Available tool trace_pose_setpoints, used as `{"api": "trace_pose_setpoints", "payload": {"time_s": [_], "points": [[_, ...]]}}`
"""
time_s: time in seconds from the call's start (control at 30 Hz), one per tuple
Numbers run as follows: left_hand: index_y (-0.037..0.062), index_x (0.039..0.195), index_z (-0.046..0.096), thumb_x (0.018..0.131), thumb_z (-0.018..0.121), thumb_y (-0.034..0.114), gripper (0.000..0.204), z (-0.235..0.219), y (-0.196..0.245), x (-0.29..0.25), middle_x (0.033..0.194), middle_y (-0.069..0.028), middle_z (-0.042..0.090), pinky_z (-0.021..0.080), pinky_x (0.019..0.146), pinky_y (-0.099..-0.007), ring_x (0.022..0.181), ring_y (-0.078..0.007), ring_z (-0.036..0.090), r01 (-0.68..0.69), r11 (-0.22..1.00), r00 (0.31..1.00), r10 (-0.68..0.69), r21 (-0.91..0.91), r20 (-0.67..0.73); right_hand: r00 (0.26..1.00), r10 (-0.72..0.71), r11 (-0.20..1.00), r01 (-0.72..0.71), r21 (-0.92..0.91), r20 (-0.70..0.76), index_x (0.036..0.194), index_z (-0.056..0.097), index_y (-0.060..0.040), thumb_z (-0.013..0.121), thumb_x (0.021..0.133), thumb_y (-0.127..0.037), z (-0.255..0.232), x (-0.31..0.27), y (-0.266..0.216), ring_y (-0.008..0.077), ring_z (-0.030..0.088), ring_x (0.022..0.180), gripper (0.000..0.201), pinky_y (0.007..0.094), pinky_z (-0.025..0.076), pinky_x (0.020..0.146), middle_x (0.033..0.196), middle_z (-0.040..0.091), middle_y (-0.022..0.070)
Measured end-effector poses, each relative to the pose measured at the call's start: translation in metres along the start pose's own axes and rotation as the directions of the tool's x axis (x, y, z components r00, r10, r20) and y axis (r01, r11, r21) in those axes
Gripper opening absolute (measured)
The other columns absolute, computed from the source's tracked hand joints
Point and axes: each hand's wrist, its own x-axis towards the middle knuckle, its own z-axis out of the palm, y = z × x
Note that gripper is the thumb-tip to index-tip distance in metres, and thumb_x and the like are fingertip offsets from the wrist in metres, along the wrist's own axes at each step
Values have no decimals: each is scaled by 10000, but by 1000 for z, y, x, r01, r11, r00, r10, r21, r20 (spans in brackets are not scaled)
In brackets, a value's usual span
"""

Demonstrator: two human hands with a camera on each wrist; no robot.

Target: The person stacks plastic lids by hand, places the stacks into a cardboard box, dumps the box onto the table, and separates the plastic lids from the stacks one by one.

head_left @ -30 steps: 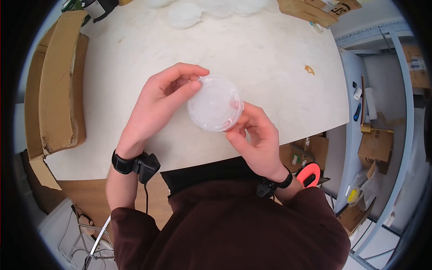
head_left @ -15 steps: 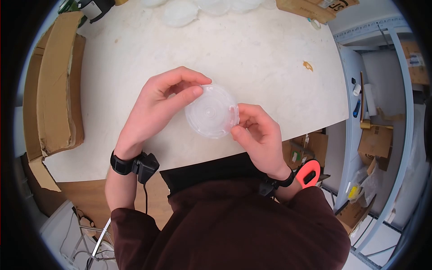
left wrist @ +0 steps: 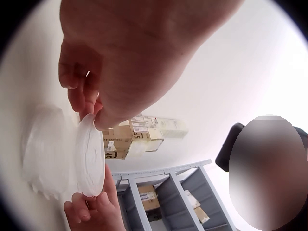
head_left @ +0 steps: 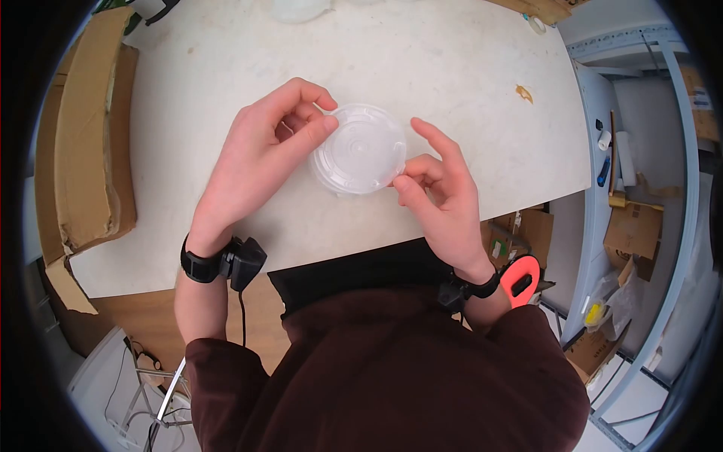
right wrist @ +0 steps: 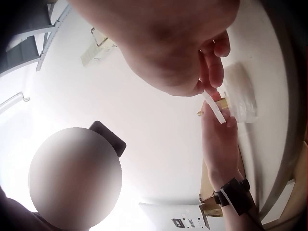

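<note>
A round clear plastic lid [head_left: 363, 147] is held between both hands. My left hand [head_left: 267, 143] pinches its left rim between thumb and fingers. On the near right rim, my right hand [head_left: 446, 188] pinches it with thumb and a finger, its index finger stretched away from the rim. Beneath the lid, a clear plastic bowl [left wrist: 45, 151] stands on the table, with a gap between the two in the left wrist view. From the head view the lid mostly covers the bowl. The right wrist view shows the lid [right wrist: 215, 108] edge-on and tilted beside the bowl [right wrist: 241, 94].
The white table [head_left: 512, 143] carries a long cardboard box [head_left: 94, 135] at its left edge. Another clear plastic piece [head_left: 301, 7] lies at the far side, near a roll of tape [head_left: 535, 25]. Grey shelving [head_left: 640, 151] with boxes stands on the right.
The right index finger has lifted off the lid's rim and straightened. The lid and both hands sit a little higher in the head view, which has shifted so less of the table's far side shows.
</note>
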Motion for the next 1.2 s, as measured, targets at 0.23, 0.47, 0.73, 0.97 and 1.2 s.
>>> {"api": "trace_pose_setpoints", "payload": {"time_s": [0.23, 0.47, 0.73, 0.97, 1.2], "points": [[16, 1158, 722, 1098, 703, 189, 184, 2, 3, 1, 956, 28, 690, 491, 805, -248, 873, -57, 590, 26, 993, 998, -20, 116, -55, 988, -123, 962, 142, -232, 95, 1351, 733, -59, 687, 1028, -12, -5, 8, 1, 104, 661, 843, 330, 273, 466, 737, 1053, 795, 32], [12, 1102, 732, 1079, 719, 184, 173, 3, -3, 4, 913, 7, 722, 511, 786, -259, 839, -77, 613, 15, 1000, 995, -13, 19, -97, 977, -183, 925, 209, -318, 110, 1288, 755, -69, 698, 995, 13, -8, 4, 6, 134, 663, 830, 309, 302, 479, 717, 1100, 767, 47], [34, 1071, 735, 1053, 741, 158, 125, 11, -9, 3, 887, -2, 673, 485, 729, -295, 765, -109, 545, -27, 994, 998, 32, 103, -50, 953, -288, 864, 300, -403, 92, 1297, 746, -57, 756, 965, -3, 0, 0, 16, 174, 654, 820, 337, 323, 573, 799, 1303, 692, 121], [43, 1068, 755, 1034, 734, 139, 104, 26, -26, 14, 981, -68, 717, 519, 740, -335, 789, -206, 605, -263, 916, 939, 315, 302, -137, 951, -290, 836, 307, -454, 109, 1328, 745, -62, 784, 940, -33, 9, 0, 16, 206, 720, 858, 391, 356, 608, 764, 1403, 656, 134], [-5, 1100, 746, 1052, 740, 123, 137, 28, -20, 16, 947, -41, 741, 536, 760, -288, 810, -117, 637, -164, 963, 976, 190, 213, -109, 941, -298, 791, 339, -509, 163, 1352, 757, -74, 776, 941, -5, 9, -1, 22, 205, 723, 901, 418, 344, 609, 788, 1475, 630, 166]]}}
